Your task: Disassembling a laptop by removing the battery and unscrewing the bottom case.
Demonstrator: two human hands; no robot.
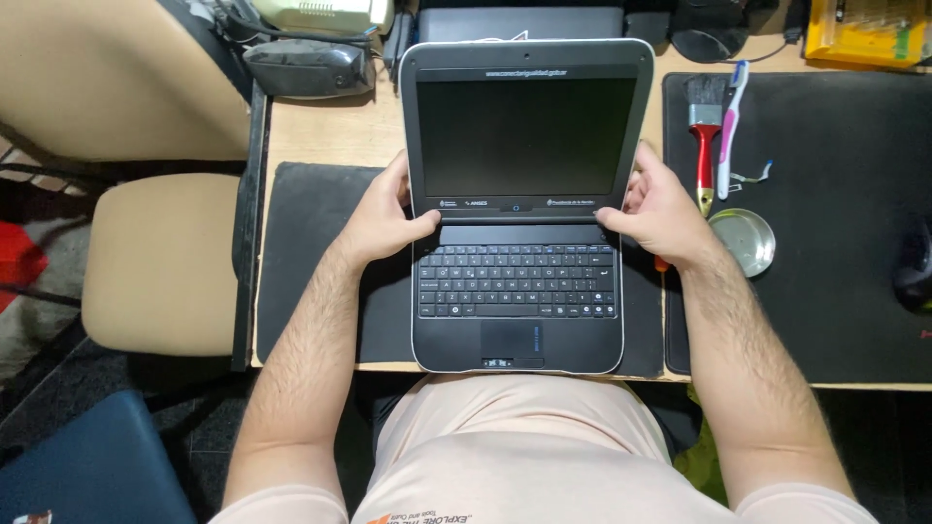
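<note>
A small grey-rimmed laptop (pixel 519 281) lies open on a black mat (pixel 311 262) in front of me, its dark screen (pixel 524 136) standing upright. My left hand (pixel 383 218) grips the lower left corner of the lid near the hinge, thumb on the bezel. My right hand (pixel 660 209) holds the lower right corner of the lid the same way. Both thumbs rest on the strip just above the keyboard.
A second black mat (pixel 835 233) lies to the right with a red-handled brush (pixel 704 136), a pink and white toothbrush (pixel 730 126) and a round metal lid (pixel 746 241). A beige chair (pixel 160 262) stands left of the wooden desk. Clutter sits along the back edge.
</note>
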